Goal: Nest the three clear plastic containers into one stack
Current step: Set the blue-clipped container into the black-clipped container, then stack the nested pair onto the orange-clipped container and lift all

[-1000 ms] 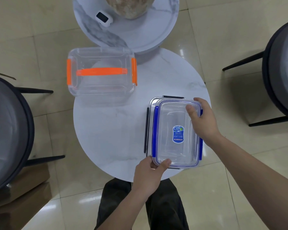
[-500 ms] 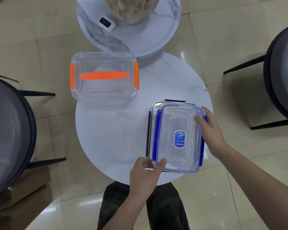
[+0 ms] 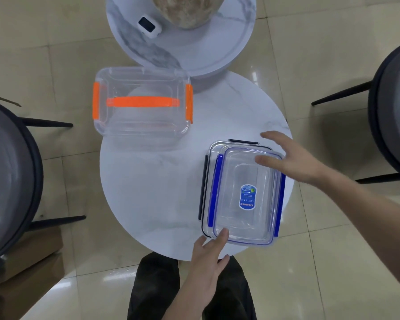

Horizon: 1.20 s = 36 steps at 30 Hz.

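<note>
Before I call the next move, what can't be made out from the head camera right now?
- Right hand: motion-blurred over the blue-clipped container; contact unclear.
- Black-clipped container: mostly covered by the blue-clipped one, so how deeply they nest is hidden.
- Label: text too small to read.
- Stone-like object on the upper table: cut off by the top edge.
- Chairs: cropped at both sides.

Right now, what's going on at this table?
A person is nesting clear containers. The blue-clipped container already sits inside the black-clipped container near the table's front edge. Both hands are open: the right hand hovers over the far corner, the left hand at the near corner. The orange-handled container stands apart.
</note>
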Motion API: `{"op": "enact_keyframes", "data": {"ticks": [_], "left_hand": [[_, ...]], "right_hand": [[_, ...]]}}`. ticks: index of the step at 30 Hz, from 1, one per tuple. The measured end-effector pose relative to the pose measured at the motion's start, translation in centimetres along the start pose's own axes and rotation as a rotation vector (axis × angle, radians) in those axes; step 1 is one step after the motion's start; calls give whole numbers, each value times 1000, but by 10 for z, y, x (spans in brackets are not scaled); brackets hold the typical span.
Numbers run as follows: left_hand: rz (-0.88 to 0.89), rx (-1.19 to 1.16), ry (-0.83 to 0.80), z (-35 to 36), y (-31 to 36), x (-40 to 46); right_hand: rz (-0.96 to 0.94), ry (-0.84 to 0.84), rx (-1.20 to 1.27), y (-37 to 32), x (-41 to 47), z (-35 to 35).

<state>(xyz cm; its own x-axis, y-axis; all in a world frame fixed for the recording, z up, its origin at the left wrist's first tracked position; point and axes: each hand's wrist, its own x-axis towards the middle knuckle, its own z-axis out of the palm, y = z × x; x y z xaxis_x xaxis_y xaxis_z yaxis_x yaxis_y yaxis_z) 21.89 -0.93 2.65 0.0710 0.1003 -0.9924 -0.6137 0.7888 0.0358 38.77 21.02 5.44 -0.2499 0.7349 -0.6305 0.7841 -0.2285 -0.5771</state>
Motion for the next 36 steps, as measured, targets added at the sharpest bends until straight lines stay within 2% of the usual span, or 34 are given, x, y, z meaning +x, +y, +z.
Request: {"op": "enact_keyframes", "data": {"ticks": [5,11,16,21,25,29,36], "left_hand": [[45,-80,-105,1,-9,1],[65,-97,-153,3,-19,3],[91,-140,-113,8,-22,0],[106,-59,-76,-1,-16,0],[122,-23,28,-13,-10,0],[231,-17,96,-21,1,-14],[477,131,26,-23,46,-65]], "right_hand": [[54,-326,-206,-22,42,-1],[97,-479,-213,-25,65,1],[96,-433,-143,-16,66,4],[88,-389,-128,-14,61,8],[127,-351,-95,-7,51,10],[157,-286,32,-5,22,7],[170,-147,302,-28,-37,-13]]}}
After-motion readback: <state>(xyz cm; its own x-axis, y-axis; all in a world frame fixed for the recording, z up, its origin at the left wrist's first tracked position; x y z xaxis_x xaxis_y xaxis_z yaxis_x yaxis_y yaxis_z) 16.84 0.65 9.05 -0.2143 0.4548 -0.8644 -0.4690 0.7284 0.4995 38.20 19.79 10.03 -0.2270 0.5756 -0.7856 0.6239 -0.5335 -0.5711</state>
